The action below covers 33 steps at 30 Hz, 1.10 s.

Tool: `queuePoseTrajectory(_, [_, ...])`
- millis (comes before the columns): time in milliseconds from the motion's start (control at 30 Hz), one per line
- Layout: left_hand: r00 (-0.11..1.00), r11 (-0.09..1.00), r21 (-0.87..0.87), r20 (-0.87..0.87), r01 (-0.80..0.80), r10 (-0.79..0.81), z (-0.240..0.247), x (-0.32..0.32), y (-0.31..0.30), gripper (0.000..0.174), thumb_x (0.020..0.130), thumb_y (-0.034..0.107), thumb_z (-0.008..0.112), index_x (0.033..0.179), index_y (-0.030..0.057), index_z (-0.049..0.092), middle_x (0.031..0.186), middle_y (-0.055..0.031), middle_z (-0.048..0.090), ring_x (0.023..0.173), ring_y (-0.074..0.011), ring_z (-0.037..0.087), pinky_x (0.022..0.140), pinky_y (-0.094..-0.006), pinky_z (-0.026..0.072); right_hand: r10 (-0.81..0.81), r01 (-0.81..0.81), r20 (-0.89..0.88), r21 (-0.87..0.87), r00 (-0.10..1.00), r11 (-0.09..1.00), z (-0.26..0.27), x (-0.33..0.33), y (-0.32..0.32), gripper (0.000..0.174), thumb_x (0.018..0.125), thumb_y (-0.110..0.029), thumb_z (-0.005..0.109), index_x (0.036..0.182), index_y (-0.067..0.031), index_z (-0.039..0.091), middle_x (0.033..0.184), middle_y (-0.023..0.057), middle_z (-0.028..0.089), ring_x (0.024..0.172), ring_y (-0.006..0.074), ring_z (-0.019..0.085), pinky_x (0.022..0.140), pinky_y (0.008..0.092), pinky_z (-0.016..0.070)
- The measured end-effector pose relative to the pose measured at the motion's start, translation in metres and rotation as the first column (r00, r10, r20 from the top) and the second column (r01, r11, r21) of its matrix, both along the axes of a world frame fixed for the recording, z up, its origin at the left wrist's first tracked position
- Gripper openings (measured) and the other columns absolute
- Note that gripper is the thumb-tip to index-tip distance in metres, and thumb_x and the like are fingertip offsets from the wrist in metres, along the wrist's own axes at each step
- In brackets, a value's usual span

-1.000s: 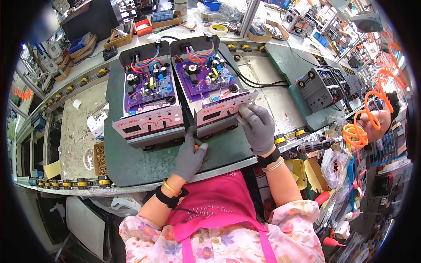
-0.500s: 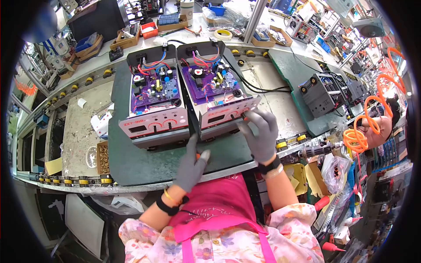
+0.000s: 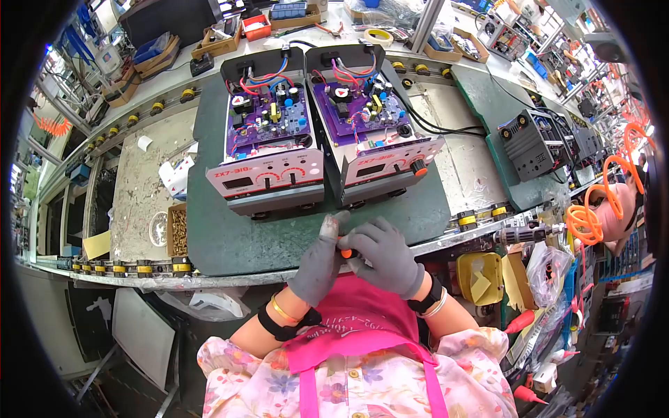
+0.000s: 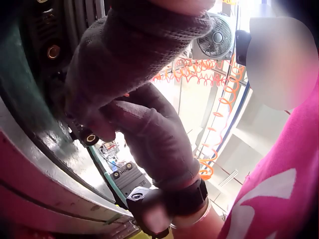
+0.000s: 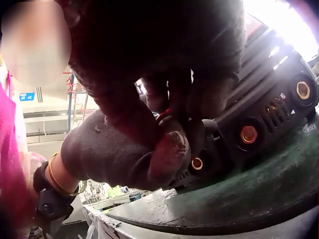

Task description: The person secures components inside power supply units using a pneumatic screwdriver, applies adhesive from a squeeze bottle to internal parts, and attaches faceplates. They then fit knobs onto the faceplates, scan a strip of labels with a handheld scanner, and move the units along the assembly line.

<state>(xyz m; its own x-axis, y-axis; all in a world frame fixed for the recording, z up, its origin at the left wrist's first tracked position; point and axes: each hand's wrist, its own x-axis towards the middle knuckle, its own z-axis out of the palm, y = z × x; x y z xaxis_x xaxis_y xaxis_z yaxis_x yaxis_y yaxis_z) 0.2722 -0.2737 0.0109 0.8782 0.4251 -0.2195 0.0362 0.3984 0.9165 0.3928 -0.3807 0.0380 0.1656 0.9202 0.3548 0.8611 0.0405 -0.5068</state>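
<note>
My gloved left hand [image 3: 319, 265] and right hand [image 3: 387, 259] meet at the front edge of the green board [image 3: 251, 251]. Between their fingers is a small orange-and-black knob [image 3: 346, 253]. Right fingers pinch at it while the left hand holds it; fingers partly hide it. Beyond them stand two open-topped welding machines, the left one [image 3: 267, 182] and the right one [image 3: 380, 174], with purple circuit boards [image 3: 270, 120] exposed. Another orange knob [image 3: 419, 167] sits at the right end of the right machine's front panel. In the right wrist view, the left hand [image 5: 119, 154] is under the right fingers.
A box of brass-coloured pieces [image 3: 178, 230] stands left of the board. Black cables [image 3: 446, 130] run right toward a dark machine [image 3: 533, 150] on another green board. Orange coiled hose [image 3: 585, 221] hangs at the right near another person. Bins line the back bench.
My right hand has left the right machine's panel, where an orange knob now shows, and has come down-left to my left hand. The left hand has drawn back slightly toward the body.
</note>
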Motion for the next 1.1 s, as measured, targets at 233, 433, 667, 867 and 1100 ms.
queuePoseTrajectory(233, [0.998, 0.950, -0.308, 0.015, -0.058, 0.065, -0.002, 0.001, 0.004, 0.056, 0.099, 0.047, 0.035, 0.129, 0.0009, 0.045, 0.099, -0.0104, 0.057, 0.085, -0.0160, 0.057, 0.080, -0.0327, 0.0515, -0.076, 0.099, -0.270, 0.071, 0.960, 0.993, 0.010, 0.002, -0.008, 0.030, 0.069, -0.003, 0.071, 0.098, -0.0095, 0.063, 0.090, 0.0082, 0.057, 0.077, 0.0249, 0.057, 0.064, 0.0338, 0.0477])
queuePoseTrajectory(433, [0.997, 0.974, -0.216, -0.046, -0.074, 0.065, -0.005, 0.002, 0.007, 0.041, 0.095, 0.027, 0.050, 0.126, 0.0008, 0.047, 0.092, -0.0096, 0.058, 0.070, -0.0126, 0.058, 0.068, -0.0288, 0.0542, -0.359, 0.372, -0.114, 0.421, 0.927, 0.828, 0.036, 0.038, -0.003, 0.024, 0.073, 0.001, 0.071, 0.095, -0.0063, 0.064, 0.091, 0.0109, 0.056, 0.074, 0.0243, 0.058, 0.064, 0.0313, 0.0503])
queuePoseTrajectory(667, [0.994, 0.997, -0.030, -0.080, -0.071, 0.068, 0.001, 0.002, 0.004, 0.042, 0.092, 0.016, 0.052, 0.130, 0.0016, 0.041, 0.096, -0.0093, 0.058, 0.072, -0.0106, 0.056, 0.069, -0.0264, 0.0524, -0.451, 0.384, 0.077, 0.411, 0.889, 0.827, 0.036, 0.057, 0.010, 0.032, 0.074, -0.006, 0.072, 0.103, -0.0058, 0.060, 0.090, 0.0109, 0.058, 0.077, 0.0294, 0.060, 0.064, 0.0368, 0.0498])
queuePoseTrajectory(867, [0.998, 0.963, 0.263, -0.009, -0.061, 0.066, -0.013, 0.005, 0.009, 0.050, 0.087, 0.017, 0.060, 0.131, 0.0023, 0.041, 0.089, -0.0061, 0.056, 0.069, -0.0113, 0.056, 0.065, -0.0265, 0.0489, -0.422, 0.319, 0.184, 0.414, 0.888, 0.852, 0.035, 0.065, 0.014, 0.036, 0.070, -0.012, 0.074, 0.102, -0.0066, 0.060, 0.086, 0.0091, 0.056, 0.075, 0.0291, 0.059, 0.063, 0.0391, 0.0486])
queuePoseTrajectory(1100, [0.988, 0.806, 0.581, -0.028, -0.109, 0.154, 0.003, 0.009, 0.009, 0.067, 0.084, 0.021, 0.063, 0.139, 0.0014, 0.030, 0.086, -0.0107, 0.060, 0.071, -0.0235, 0.061, 0.067, -0.0345, 0.0482, -0.429, 0.272, 0.351, 0.417, 0.833, 0.868, 0.035, 0.066, 0.016, 0.036, 0.071, -0.013, 0.074, 0.103, -0.0076, 0.060, 0.084, 0.0080, 0.055, 0.076, 0.0272, 0.059, 0.062, 0.0383, 0.0482])
